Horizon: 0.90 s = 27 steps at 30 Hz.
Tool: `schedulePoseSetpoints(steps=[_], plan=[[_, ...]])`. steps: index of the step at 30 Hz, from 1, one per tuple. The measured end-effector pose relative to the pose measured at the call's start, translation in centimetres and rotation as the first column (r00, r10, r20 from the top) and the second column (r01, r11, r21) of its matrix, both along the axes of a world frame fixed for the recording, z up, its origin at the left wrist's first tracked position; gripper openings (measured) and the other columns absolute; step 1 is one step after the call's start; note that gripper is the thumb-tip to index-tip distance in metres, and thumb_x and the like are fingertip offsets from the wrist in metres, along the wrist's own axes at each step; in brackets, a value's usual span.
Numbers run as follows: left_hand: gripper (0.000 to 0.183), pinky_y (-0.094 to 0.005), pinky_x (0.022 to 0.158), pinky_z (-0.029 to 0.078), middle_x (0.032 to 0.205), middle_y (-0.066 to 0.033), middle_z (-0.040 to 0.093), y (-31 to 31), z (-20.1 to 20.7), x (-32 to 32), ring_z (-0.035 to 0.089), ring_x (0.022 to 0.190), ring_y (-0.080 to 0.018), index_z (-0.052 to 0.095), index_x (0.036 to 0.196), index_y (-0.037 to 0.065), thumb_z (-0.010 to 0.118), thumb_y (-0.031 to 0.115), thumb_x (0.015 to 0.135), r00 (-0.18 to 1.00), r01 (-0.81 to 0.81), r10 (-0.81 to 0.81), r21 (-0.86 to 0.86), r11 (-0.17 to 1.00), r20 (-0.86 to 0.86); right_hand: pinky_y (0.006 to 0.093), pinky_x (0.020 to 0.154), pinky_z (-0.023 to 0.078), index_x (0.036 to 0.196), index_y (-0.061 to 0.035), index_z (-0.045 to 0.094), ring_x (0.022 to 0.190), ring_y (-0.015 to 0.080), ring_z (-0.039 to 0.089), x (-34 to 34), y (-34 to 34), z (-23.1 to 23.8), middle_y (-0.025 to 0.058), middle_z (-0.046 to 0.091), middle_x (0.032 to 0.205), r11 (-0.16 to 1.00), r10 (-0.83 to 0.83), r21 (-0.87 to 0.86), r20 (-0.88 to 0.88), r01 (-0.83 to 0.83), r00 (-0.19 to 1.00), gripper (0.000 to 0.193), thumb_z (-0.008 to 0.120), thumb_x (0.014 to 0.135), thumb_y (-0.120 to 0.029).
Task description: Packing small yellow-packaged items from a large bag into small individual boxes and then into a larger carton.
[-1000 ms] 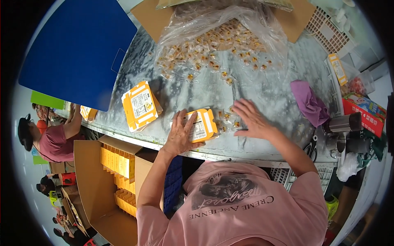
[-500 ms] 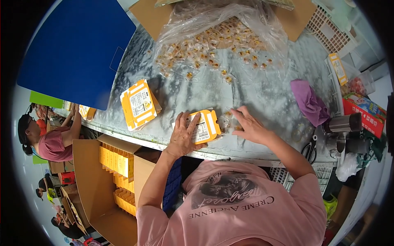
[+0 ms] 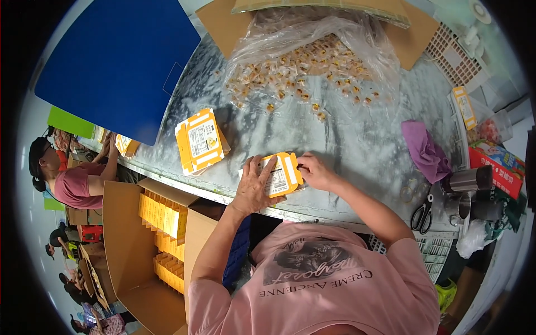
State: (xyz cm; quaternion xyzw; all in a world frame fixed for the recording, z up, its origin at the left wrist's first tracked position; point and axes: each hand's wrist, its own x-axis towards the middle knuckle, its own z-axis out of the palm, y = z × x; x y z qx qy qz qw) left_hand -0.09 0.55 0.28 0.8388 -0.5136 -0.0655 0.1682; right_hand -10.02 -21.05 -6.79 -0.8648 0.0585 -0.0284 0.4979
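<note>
A small yellow-and-white carton (image 3: 276, 177) lies near the front edge of the table, its printed panel up. My left hand (image 3: 251, 187) grips its left side, with fingers laid across the top. At the carton's right end, by its yellow flap, is my right hand (image 3: 316, 172), its fingers drawn together against the opening. What those fingers hold is hidden. To the left lies a stack of similar flat cartons (image 3: 202, 140). Small wrapped candies (image 3: 290, 75) spill from a clear plastic bag (image 3: 363, 50) at the far side.
An open cardboard box (image 3: 129, 245) holding rows of yellow cartons stands below the table edge at left. On the right are a purple cloth (image 3: 425, 151), black scissors (image 3: 422, 214) and a metal cup (image 3: 458, 206). A large blue panel (image 3: 117, 67) rises at left, beyond a co-worker (image 3: 75, 181).
My right hand has moved left, from spread fingers over small clear-wrapped pieces to closed fingers at the carton's end. Those pieces no longer show on the table. The view has shifted slightly.
</note>
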Motion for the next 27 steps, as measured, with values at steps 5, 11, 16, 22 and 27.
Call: schedulePoseSetpoints(steps=[5, 11, 16, 22, 27], plan=[[0.117, -0.0530, 0.108, 0.034, 0.137, -0.0293, 0.037, 0.7, -0.2, -0.2, 0.038, 0.125, -0.0460, 0.033, 0.149, 0.000, 0.092, 0.041, 0.057, 0.999, -0.039, 0.039, -0.076, 0.996, 0.007, 0.0279, 0.079, 0.057, 0.121, 0.0047, 0.060, 0.093, 0.0177, 0.067, 0.5, -0.2, 4.1, 0.0117, 0.064, 0.096, 0.979, 0.041, 0.202, -0.110, -0.018, 0.993, 0.027, 0.049, 0.098, -0.005], [0.122, -0.0523, 0.107, 0.035, 0.138, -0.0319, 0.031, 1.2, 0.7, -2.9, 0.035, 0.127, -0.0466, 0.024, 0.152, -0.001, 0.094, 0.035, 0.058, 0.950, -0.311, 0.299, -0.320, 0.895, -0.089, 0.0298, 0.081, 0.056, 0.137, 0.0019, 0.046, 0.089, 0.0170, 0.066, -6.4, -0.2, 5.4, 0.0146, 0.065, 0.106, 0.850, -0.224, 0.507, 0.101, 0.144, 0.969, 0.042, 0.058, 0.098, -0.008], [0.126, -0.0542, 0.108, 0.031, 0.139, -0.0362, 0.027, -5.5, -2.4, -6.4, 0.031, 0.127, -0.0506, 0.013, 0.152, -0.007, 0.091, 0.039, 0.064, 0.871, -0.486, 0.458, -0.451, 0.749, -0.178, 0.0347, 0.095, 0.047, 0.156, 0.0011, -0.004, 0.107, 0.0227, 0.057, -5.0, 5.3, 3.4, 0.0203, 0.049, 0.135, 0.936, -0.263, 0.326, 0.399, 0.132, 0.879, 0.081, 0.053, 0.098, -0.004], [0.096, -0.0442, 0.106, 0.038, 0.134, -0.0317, 0.037, -4.2, 0.7, -5.7, 0.044, 0.122, -0.0409, 0.015, 0.152, -0.006, 0.075, 0.032, 0.087, 0.868, -0.425, 0.239, -0.403, 0.810, -0.436, 0.0363, 0.109, 0.036, 0.155, 0.0049, 0.015, 0.135, 0.0330, 0.044, -4.3, 1.8, 5.5, 0.0268, 0.039, 0.148, 0.915, -0.346, 0.335, 0.360, 0.226, 0.866, 0.063, 0.044, 0.101, -0.012], [0.053, -0.0344, 0.092, 0.048, 0.120, -0.0235, 0.059, -4.5, -0.1, -6.1, 0.061, 0.107, -0.0294, 0.026, 0.149, 0.001, 0.046, 0.025, 0.106, 0.763, -0.520, 0.101, -0.513, 0.683, -0.638, 0.0303, 0.099, 0.042, 0.146, 0.0000, 0.037, 0.117, 0.0194, 0.054, -3.6, 2.9, 6.1, 0.0158, 0.052, 0.134, 0.919, -0.340, 0.324, 0.361, 0.225, 0.869, 0.044, 0.040, 0.106, -0.016]])
